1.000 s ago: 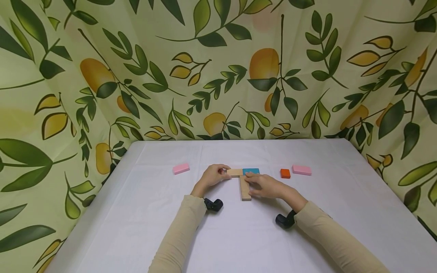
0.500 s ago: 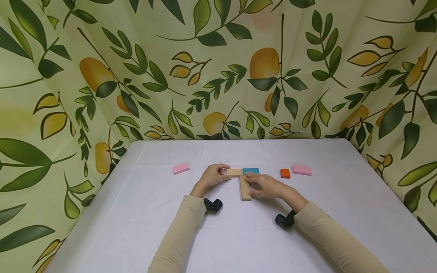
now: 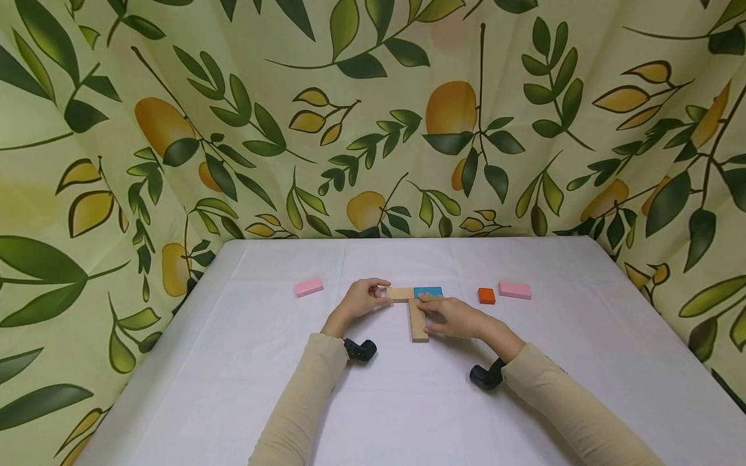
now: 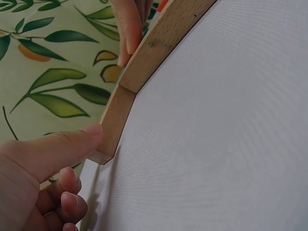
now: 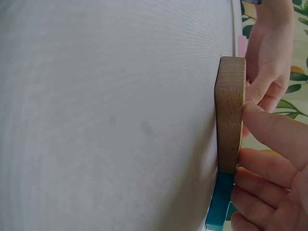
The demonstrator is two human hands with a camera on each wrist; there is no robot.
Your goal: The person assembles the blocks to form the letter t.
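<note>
Three blocks form a T on the white cloth: a short wooden block (image 3: pixel 401 295) and a blue block (image 3: pixel 428 292) lie end to end, and a longer wooden block (image 3: pixel 418 321) extends from them toward me. My left hand (image 3: pixel 358 298) is at the short block's left end. Its thumb (image 4: pixel 86 137) overlaps that end in the left wrist view, with the other fingers loosely bent below. My right hand (image 3: pixel 457 317) rests along the long block's right side. In the right wrist view its thumb (image 5: pixel 264 122) touches this block, and its fingertips reach the blue block (image 5: pixel 221 199).
A pink block (image 3: pixel 308 287) lies to the left. Over on the right are an orange cube (image 3: pixel 486 296) and a second pink block (image 3: pixel 515 290). Dark devices (image 3: pixel 360 350) are strapped at both wrists. Leaf-patterned fabric (image 3: pixel 373 129) hangs behind the table (image 3: pixel 233 388).
My left hand and forearm have shifted slightly left, thumb and finger sliding back along the short block's end. The right hand and all the blocks stay in place.
</note>
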